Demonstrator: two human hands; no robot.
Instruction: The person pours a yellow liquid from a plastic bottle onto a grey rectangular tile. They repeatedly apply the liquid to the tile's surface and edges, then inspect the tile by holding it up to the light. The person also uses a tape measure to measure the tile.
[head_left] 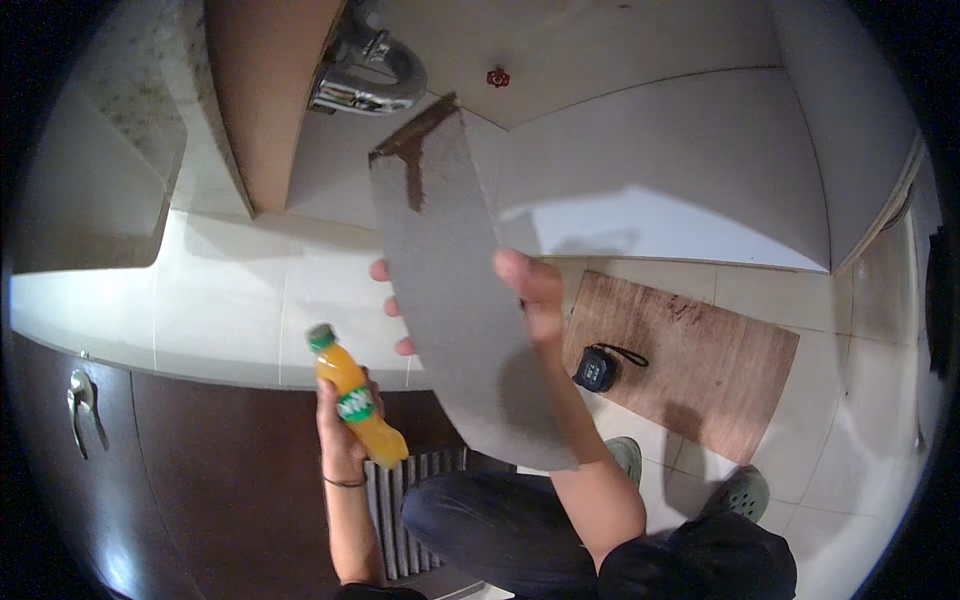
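Note:
My left hand (342, 425) is closed around a small plastic bottle (342, 372) of orange drink. The bottle has a green cap and a green label, and it tilts with its cap up to the left. In my right hand (535, 292) is a long grey flat panel (450, 270), gripped across its width. My thumb lies by its right edge and several fingertips show past its left edge. Brown stains or bare patches mark the panel's far end. The near end reaches over my right forearm. Bottle and panel are apart.
Ahead are a chrome drain trap (370, 92) and a red valve knob (497, 77). On the tiled floor lies a wood-grain board (700, 365), with a dark tape measure (596, 370) at its left edge. A dark door with a lever handle (78, 405) stands left; a ribbed grey surface (405, 510) lies below.

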